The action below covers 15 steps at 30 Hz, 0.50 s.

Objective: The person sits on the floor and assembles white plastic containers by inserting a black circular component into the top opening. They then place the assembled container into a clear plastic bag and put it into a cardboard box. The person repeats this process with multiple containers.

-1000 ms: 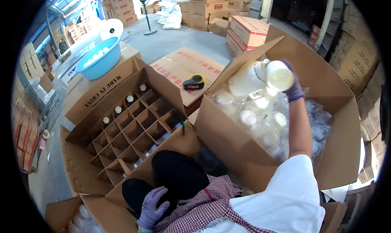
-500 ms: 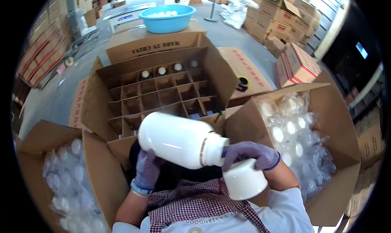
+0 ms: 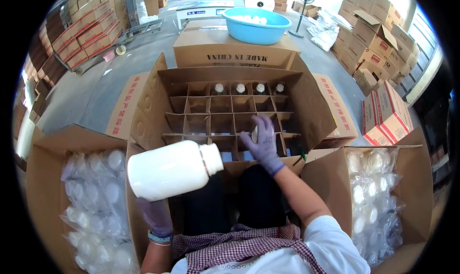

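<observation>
A large white plastic bottle [image 3: 167, 171] with an uncapped-looking threaded neck lies nearly sideways in my left hand [image 3: 157, 216], which grips it near its base over the left flap. My right hand [image 3: 263, 144], gloved in purple like the left, reaches into the divided carton [image 3: 230, 166]. Its thumb and fingers curl round a white rounded piece [image 3: 255, 133], seemingly the top of a second bottle; the rest is hidden in a compartment. Along the carton's far row stand several bottles with pale caps [image 3: 240, 88].
Open cartons flank me, with bagged white bottles [image 3: 96, 192] on the left and bagged white bottles [image 3: 371, 192] on the right. Beyond the divided carton, a blue basin [image 3: 256, 29] of white pieces rests on a closed box. Stacked boxes [image 3: 373, 39] and a fan [image 3: 304, 0] stand farther back.
My right hand has swung forward from my lap into the divided carton with the white piece. The left hand has carried its bottle left and down. My view has turned left.
</observation>
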Available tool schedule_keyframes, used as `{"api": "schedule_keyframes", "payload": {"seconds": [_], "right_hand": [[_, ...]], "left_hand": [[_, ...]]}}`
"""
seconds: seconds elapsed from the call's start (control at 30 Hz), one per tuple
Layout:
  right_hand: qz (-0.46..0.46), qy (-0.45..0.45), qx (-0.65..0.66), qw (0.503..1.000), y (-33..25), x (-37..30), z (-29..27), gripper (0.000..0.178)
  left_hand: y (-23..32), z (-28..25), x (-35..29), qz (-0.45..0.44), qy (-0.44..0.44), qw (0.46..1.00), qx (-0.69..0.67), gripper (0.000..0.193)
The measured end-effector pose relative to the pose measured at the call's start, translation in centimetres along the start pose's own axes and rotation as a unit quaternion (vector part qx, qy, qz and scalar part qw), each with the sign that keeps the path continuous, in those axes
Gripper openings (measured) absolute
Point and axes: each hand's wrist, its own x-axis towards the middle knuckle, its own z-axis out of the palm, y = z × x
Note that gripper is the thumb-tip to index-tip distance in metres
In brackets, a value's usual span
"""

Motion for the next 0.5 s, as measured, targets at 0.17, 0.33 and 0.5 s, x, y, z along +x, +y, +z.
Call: {"api": "schedule_keyframes", "payload": {"seconds": [0.17,0.33,0.5], "right_hand": [[0.268,-0.456,0.406,0.746,-6.9,-2.3,-6.1,0.051],[-0.073,-0.124,0.318,0.937,-7.3,-4.7,-8.4,0.056],[-0.140,-0.175,0.342,0.912,-8.3,-5.8,-11.4,0.128]], "left_hand": [[-1.9,3.0,0.3,0.139,-0.041,0.988,0.054,0.067],[1.1,5.5,-0.5,-0.001,-0.057,0.997,0.058,0.069],[0.8,6.1,-0.7,-0.145,-0.046,0.977,-0.148,0.077]]}}
